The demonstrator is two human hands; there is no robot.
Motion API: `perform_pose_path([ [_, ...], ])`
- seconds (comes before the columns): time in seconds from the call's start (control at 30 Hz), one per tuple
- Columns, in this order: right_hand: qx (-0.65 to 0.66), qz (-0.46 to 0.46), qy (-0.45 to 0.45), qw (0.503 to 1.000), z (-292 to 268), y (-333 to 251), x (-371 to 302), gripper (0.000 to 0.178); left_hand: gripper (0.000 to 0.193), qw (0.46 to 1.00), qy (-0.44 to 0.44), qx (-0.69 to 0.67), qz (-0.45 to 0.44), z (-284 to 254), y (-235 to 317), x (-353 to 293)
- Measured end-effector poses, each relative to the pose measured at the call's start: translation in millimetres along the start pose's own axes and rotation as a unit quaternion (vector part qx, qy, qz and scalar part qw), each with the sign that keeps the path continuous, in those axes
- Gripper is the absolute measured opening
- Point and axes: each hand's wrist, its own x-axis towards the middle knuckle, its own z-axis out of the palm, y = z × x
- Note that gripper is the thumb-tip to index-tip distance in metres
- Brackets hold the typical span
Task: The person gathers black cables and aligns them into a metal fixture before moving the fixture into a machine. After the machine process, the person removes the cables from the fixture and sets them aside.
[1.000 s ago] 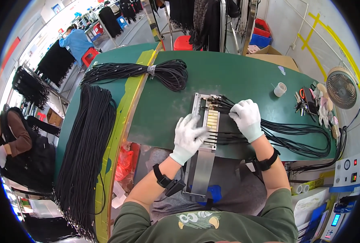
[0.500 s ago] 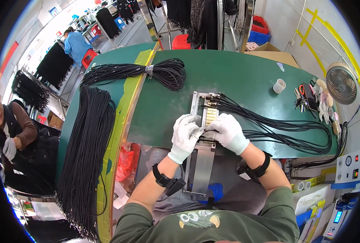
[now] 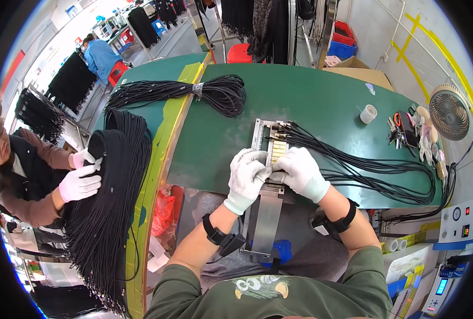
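My left hand and my right hand, both in white gloves, meet at a metal fixture on the table's near edge. The fingers of each are pinched together. Whatever lies between them is small and hidden by the gloves. Just beyond my fingertips is the fixture's row of yellow slots. Several black cables have their ends at the fixture's far part and loop away to the right across the green table.
A tied bundle of black cables lies at the far left. Left of a yellow-taped divider, a co-worker's gloved hands hold a large cable bundle. A white spool, pliers and a fan are at the right.
The co-worker on the left has leaned in, put both hands on the large cable bundle and lifted part of it. My own hands have barely moved at the fixture.
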Motion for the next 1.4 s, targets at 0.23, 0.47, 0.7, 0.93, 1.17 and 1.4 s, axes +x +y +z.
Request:
perform_pose_path([
  [0.23,-0.035,0.014,-0.002,0.999,-8,21,-7,0.014,0.013,0.995,0.044,-0.030,-0.086,-4,-17,-4],
  [0.47,-0.096,0.028,-0.014,0.995,-11,22,-13,0.011,0.013,0.991,0.059,0.029,-0.119,-3,-22,-5],
  [0.7,-0.159,0.018,-0.018,0.987,-16,27,-15,0.009,0.011,0.989,0.081,0.031,-0.118,8,-33,-8],
  [0.93,-0.186,0.023,-0.022,0.982,-17,25,-17,0.010,0.015,0.994,0.054,0.042,-0.089,5,-32,-9],
  [1.17,-0.165,0.006,-0.014,0.986,-12,23,-18,0.012,0.024,0.997,0.000,0.059,-0.053,7,-14,-1],
  [1.4,-0.192,0.046,0.058,0.979,-24,31,-8,0.012,0.033,0.982,-0.117,0.146,0.027,3,-4,1],
])
